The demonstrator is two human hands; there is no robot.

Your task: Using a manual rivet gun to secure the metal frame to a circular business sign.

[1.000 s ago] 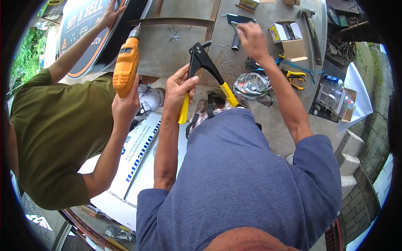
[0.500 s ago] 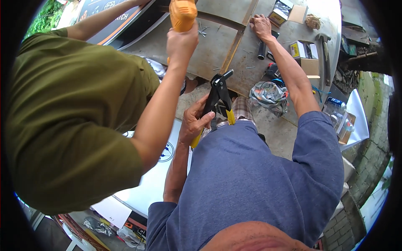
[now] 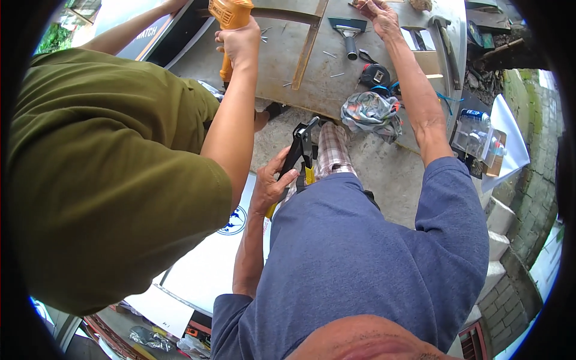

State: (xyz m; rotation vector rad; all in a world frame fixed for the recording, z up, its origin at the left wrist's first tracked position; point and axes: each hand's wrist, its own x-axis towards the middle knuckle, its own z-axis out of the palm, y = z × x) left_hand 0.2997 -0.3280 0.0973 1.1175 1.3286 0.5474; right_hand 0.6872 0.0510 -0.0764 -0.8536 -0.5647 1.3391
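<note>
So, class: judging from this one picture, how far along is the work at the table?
Done: nothing clearly finished.

In hand: the left hand grips a black-and-yellow hand riveter, held off the table; the right hand reaches to the table's far edge.

Left: small fasteners lie loose beside a scraper.

Orange drill (image 3: 231, 18) cut off by top edge; right hand (image 3: 378, 13) fingertips too; riveter (image 3: 298, 157) handles partly hidden by left hand (image 3: 270, 183).

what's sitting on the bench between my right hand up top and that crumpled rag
In the head view, between your right hand and the crumpled rag lie a scraper and a black tape measure.
</note>
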